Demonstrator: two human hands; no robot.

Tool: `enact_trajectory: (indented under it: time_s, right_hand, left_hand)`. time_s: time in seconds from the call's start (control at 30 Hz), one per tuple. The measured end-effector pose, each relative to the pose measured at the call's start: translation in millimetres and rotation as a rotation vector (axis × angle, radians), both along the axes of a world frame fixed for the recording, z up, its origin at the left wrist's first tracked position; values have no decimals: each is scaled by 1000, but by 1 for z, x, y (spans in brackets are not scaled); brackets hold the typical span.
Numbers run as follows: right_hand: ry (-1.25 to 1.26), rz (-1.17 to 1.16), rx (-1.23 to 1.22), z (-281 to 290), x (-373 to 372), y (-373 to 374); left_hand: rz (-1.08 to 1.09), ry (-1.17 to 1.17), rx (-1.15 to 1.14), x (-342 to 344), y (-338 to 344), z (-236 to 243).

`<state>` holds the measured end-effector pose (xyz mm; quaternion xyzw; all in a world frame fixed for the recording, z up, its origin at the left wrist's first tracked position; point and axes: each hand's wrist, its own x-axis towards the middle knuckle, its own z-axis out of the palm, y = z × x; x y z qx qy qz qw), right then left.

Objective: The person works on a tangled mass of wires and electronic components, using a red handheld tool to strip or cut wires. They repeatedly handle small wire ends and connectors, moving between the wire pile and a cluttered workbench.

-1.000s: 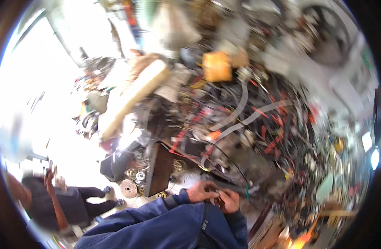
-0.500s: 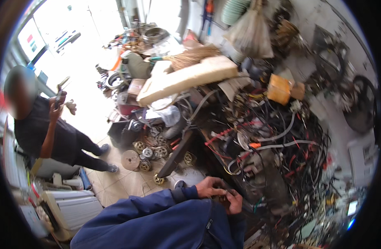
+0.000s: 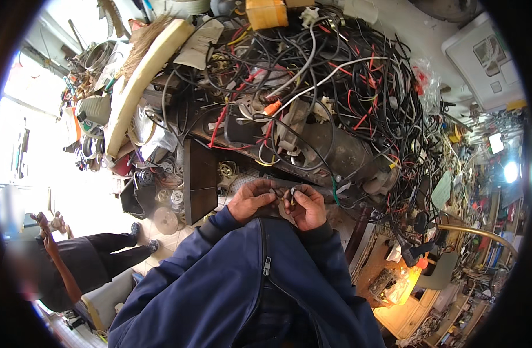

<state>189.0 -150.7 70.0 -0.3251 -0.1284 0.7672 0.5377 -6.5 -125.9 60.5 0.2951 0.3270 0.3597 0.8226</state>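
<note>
My left hand [image 3: 251,200] and my right hand [image 3: 305,209] are close together at waist height, above the front of my blue jacket [image 3: 231,290]. Each has its fingers closed on a small dark piece [image 3: 283,197], which shows bits of metal between my fingertips; exactly what it is I cannot make out. Just beyond them lies a large tangle of black, red and white cables [image 3: 330,75] on a cluttered bench, with a dirty grey cylindrical machine [image 3: 350,159] among them. A green wire [image 3: 335,191] hangs near my right hand.
Another person [image 3: 80,261] stands at the lower left holding something. A long cream foam piece [image 3: 133,87] lies on the upper-left clutter, metal spools [image 3: 176,197] on the tiled floor, a dark board [image 3: 199,182] left of my hands. A lit wooden bench [image 3: 411,307] is at lower right.
The view has swung toward the cable pile, so my hands now sit higher and more centred in it. They stay closed together on the small piece. The other person appears lower left.
</note>
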Motion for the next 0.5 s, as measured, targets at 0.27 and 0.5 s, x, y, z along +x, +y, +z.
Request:
enact_trajectory:
  time_s: [0.27,0.5]
  right_hand:
    - [-132,-2,15,-9,22,28]
    - [-222,-4,36,-13,28,44]
  left_hand:
    - [-5,94,4,23,28,3]
    - [1,108,-10,34,44,11]
